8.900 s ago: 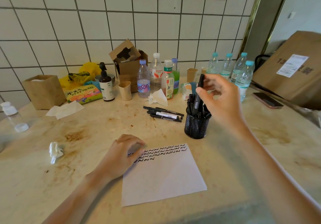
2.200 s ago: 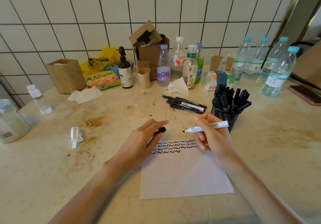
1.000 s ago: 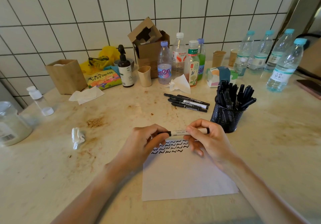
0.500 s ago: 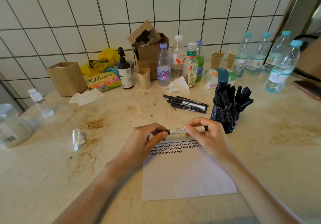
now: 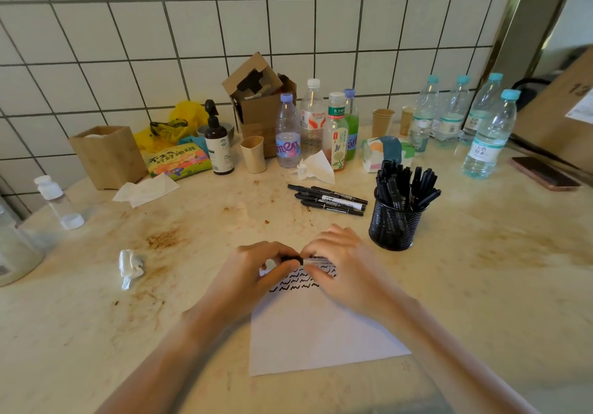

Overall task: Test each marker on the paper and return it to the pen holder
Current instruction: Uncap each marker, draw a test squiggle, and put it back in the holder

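Observation:
A white-barrelled marker [image 5: 305,260] with a black cap lies level between both hands, just above the top edge of the white paper [image 5: 321,336]. My left hand [image 5: 253,272] pinches the black cap end. My right hand [image 5: 343,266] grips the barrel, hiding most of it. Rows of black wavy test lines [image 5: 298,280] show on the paper under the hands. The black mesh pen holder [image 5: 394,226], full of black markers, stands to the right of my right hand. Several loose black markers [image 5: 330,200] lie on the table behind the hands.
Bottles [image 5: 337,131], paper cups [image 5: 253,153] and a cardboard box [image 5: 256,102] line the tiled wall. Water bottles [image 5: 487,134] and a phone [image 5: 545,173] sit at the right. A crumpled tissue [image 5: 130,267] lies left of the hands, a wooden box [image 5: 107,155] farther back.
The marker was uncapped in my right hand, with the cap in my left. The hands came together and now press the cap onto the marker, closer together than half a second ago.

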